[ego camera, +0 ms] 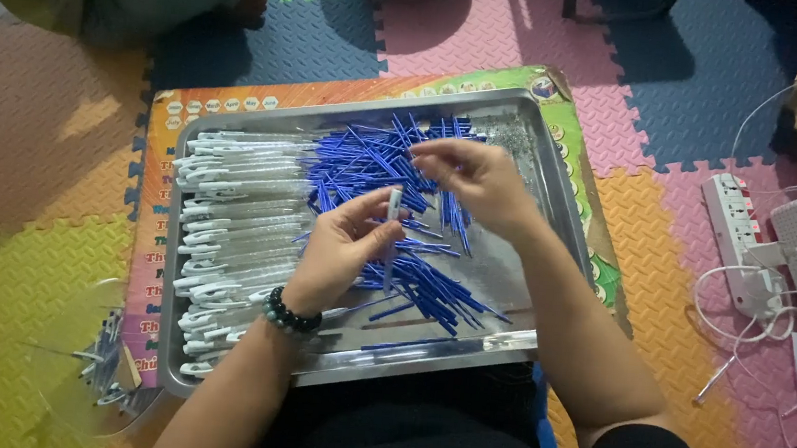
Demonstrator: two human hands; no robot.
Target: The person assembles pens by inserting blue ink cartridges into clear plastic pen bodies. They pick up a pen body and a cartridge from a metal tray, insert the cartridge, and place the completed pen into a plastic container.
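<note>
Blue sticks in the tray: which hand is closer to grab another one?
Probably the right hand: it hovers right over the blue sticks with its fingers free. The left hand already holds a clear pen barrel upright.

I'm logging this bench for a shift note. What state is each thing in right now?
Left hand: closed around a pen barrel, held upright.
Right hand: fingers pinched; what it holds is too small to tell.
Metal tray: flat, holding parts.
Blue refills: loose heap.
Clear pen barrels: lying in rows.
</note>
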